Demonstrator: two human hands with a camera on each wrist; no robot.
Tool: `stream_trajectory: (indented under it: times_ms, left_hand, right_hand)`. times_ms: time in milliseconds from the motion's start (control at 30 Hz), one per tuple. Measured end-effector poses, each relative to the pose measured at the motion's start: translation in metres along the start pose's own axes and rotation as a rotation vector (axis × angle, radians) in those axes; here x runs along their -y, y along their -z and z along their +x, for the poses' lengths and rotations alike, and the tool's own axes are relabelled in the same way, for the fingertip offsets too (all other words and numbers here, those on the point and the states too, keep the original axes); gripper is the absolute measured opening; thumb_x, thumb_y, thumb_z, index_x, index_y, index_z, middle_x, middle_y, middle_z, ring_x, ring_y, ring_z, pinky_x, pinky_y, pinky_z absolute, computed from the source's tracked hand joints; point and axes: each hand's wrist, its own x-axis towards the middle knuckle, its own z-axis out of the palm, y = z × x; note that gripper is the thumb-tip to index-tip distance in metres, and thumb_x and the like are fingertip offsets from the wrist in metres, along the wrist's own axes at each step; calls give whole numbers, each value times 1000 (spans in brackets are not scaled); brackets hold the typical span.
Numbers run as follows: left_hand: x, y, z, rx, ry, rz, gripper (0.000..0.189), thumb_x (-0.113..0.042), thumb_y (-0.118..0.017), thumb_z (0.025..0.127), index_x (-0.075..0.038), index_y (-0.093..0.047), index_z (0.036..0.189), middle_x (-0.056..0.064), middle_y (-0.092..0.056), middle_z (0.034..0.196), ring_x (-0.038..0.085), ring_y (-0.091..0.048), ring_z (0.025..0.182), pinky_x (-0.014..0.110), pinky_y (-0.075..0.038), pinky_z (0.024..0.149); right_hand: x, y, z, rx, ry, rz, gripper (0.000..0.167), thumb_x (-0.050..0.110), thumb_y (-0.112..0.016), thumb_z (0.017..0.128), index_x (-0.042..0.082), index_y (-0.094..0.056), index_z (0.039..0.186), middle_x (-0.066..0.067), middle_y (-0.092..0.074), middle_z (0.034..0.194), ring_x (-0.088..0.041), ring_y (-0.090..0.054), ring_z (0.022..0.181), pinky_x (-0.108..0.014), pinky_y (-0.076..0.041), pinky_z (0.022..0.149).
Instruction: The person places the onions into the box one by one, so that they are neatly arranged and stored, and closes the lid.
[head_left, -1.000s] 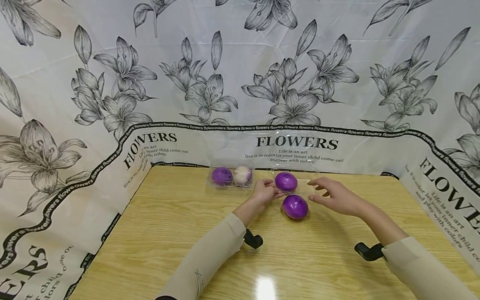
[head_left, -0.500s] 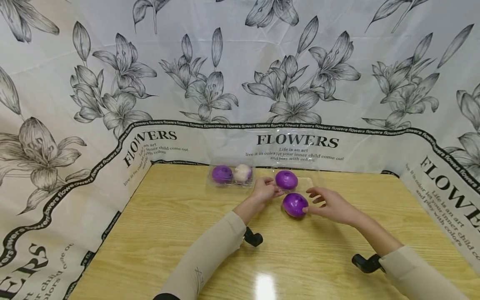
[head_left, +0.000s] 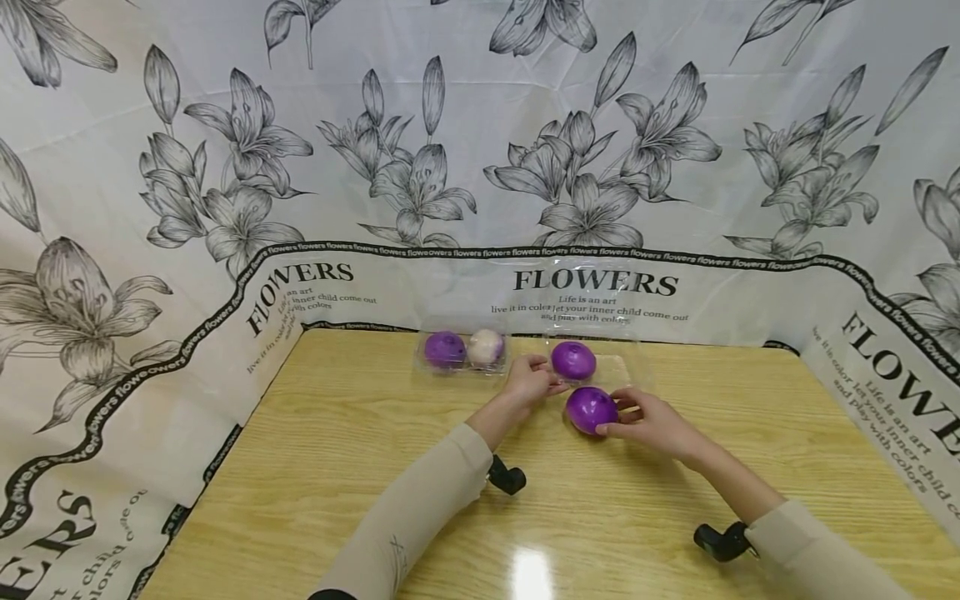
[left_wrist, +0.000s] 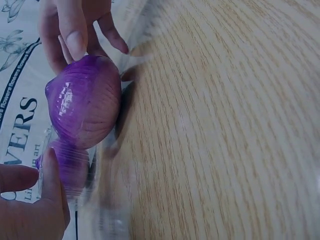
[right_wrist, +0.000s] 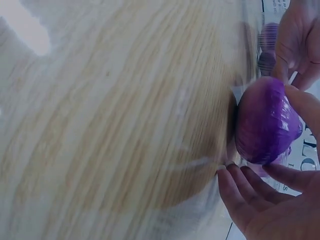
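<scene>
A purple onion (head_left: 592, 410) sits on the wooden table in front of an opened clear plastic box (head_left: 626, 372). My right hand (head_left: 651, 423) holds this onion, thumb on its near side and index finger on the far side; its other fingers (right_wrist: 240, 187) extend past it in the right wrist view. A second purple onion (head_left: 573, 361) lies in the box's left compartment, and the right compartment holds nothing. My left hand (head_left: 531, 382) pinches the box's left front edge with thumb and index finger (left_wrist: 51, 180).
Left of my left hand stands another clear plastic box (head_left: 423, 363) holding a purple onion (head_left: 445, 349) and a white-and-purple one (head_left: 485, 347). A flower-printed cloth (head_left: 420, 283) hangs along the table's back and sides. The wooden table (head_left: 337, 442) extends toward me.
My right hand has come down and left from beside the box to the front onion and taken hold of it. The left hand has stayed at the box edge.
</scene>
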Motion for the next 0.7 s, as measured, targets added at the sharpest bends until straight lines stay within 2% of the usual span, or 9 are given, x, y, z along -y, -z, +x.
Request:
stream_trajectory:
  times_ms: [100, 267, 400, 700]
  left_hand:
    - [0, 0, 0, 4, -3, 0, 64, 24, -50, 86, 17, -34, 148, 19, -52, 112, 31, -64, 95, 37, -65, 92]
    - [1, -1, 0, -1, -8, 4, 63, 25, -49, 86, 17, -36, 147, 23, -52, 122, 39, -64, 105, 36, -65, 91]
    - [2, -1, 0, 2, -12, 7, 62, 25, -48, 86, 17, -36, 146, 26, -51, 127, 41, -63, 107, 36, -65, 91]
    - [1, 0, 1, 5, -13, 7, 63, 25, -48, 85, 17, -36, 146, 22, -51, 121, 38, -63, 108, 38, -64, 93]
  right_hand:
    - [0, -4, 2, -25, -15, -26, 72, 30, -79, 91, -15, -48, 137, -35, -59, 128, -45, -65, 112, -52, -62, 95]
    - [0, -11, 7, -57, -26, -64, 79, 34, -81, 89, -18, -46, 137, -34, -61, 124, -43, -64, 111, -52, -61, 95]
    - [0, -15, 10, -65, -36, -51, 84, 37, -82, 87, -18, -44, 140, -34, -60, 126, -43, -63, 113, -53, -60, 97]
    - [3, -21, 13, -68, -54, -16, 86, 38, -83, 86, -15, -44, 141, -33, -59, 128, -41, -62, 113, -48, -62, 94]
